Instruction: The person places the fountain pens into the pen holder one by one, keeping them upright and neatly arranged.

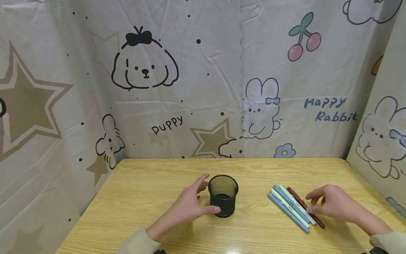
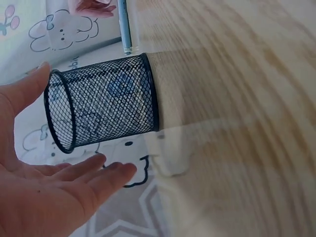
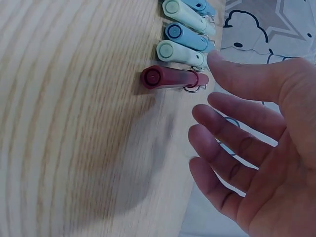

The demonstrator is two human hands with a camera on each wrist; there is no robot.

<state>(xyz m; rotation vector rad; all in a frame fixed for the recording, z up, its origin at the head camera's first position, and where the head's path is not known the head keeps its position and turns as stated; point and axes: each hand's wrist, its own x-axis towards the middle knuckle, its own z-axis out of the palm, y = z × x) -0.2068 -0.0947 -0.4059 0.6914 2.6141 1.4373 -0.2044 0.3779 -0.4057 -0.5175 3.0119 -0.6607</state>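
A black mesh pen holder (image 1: 223, 197) stands upright on the wooden table, with nothing inside. My left hand (image 1: 189, 203) is spread around its left side, thumb in front and fingers behind. In the left wrist view the thumb lies at the rim of the pen holder (image 2: 103, 102), and the fingers are loosely extended beside it. To the right lie several pens side by side: blue pens (image 1: 287, 213), pale green pens (image 1: 295, 201) and one dark red pen (image 1: 318, 221). Over the red pen's right side hovers my right hand (image 1: 334, 204), fingers loosely bent and holding nothing.
The light wooden table (image 1: 152, 190) reaches back to a hanging cloth (image 1: 203, 88) printed with cartoon animals and stars. More of this cloth hangs along the left and right sides. Table surface separates the pen holder from the pens.
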